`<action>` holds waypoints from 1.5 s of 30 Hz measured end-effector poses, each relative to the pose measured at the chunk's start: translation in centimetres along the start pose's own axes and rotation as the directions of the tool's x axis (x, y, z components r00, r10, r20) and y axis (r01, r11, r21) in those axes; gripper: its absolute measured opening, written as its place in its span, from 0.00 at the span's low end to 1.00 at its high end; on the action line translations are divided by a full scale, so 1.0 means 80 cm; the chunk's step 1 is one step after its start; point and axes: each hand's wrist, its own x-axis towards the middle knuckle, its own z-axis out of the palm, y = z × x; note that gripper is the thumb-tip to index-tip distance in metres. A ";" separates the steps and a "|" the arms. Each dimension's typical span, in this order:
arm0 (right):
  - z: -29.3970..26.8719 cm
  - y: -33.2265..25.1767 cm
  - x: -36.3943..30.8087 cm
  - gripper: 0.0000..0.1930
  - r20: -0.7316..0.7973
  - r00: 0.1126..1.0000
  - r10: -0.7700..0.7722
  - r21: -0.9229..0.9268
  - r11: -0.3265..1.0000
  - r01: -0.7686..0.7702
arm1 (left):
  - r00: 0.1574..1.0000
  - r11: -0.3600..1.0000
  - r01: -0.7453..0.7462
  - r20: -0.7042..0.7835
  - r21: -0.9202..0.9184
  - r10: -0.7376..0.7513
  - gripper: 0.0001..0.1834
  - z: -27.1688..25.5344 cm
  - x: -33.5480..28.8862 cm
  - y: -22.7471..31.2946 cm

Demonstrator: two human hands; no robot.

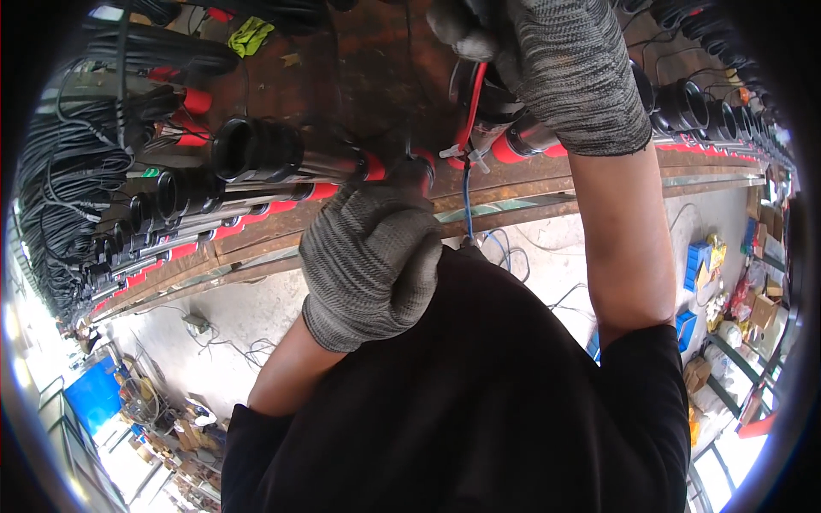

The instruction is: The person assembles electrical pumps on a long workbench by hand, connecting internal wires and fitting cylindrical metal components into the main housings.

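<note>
My left hand, in a grey knitted glove, is closed in front of the workbench's near edge. Its fingers meet the red and dark end of a cylinder, and whatever lies inside the grip is hidden. Higher up and to the right, my right hand, gloved alike, is closed with a slim red length running down from it. At the lower end of that red piece are white tie-like tabs. A blue cable hangs below them over the bench edge.
Metal cylinders with black round ends and red bands line the rusty brown workbench on both sides. Bundles of black cable crowd the left. Loose wires lie on the pale floor. Blue bins and cartons stand right.
</note>
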 end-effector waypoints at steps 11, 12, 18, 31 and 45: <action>0.005 0.000 0.000 0.10 0.084 0.996 -0.024 0.075 0.997 0.017 | 0.998 0.995 0.044 -0.039 -0.089 -0.048 0.17 -0.002 -0.004 0.013; 0.009 0.001 0.000 0.10 0.069 0.997 -0.033 0.048 0.998 0.030 | 0.992 0.984 0.108 -0.048 -0.145 -0.116 0.20 0.000 -0.005 0.017; -0.005 0.017 0.002 0.14 -0.161 0.985 -0.063 -0.117 0.992 0.044 | 0.979 0.964 0.102 -0.144 -0.246 -0.141 0.45 0.011 -0.021 0.005; 0.001 0.005 -0.004 0.16 -0.080 0.995 -0.065 -0.101 0.993 0.057 | 0.978 0.965 0.097 -0.154 -0.243 -0.137 0.47 0.013 -0.028 0.004; -0.012 0.010 0.003 0.16 0.094 0.994 -0.058 0.029 0.998 0.055 | 0.976 0.970 0.082 -0.180 -0.229 -0.125 0.44 0.014 -0.027 0.006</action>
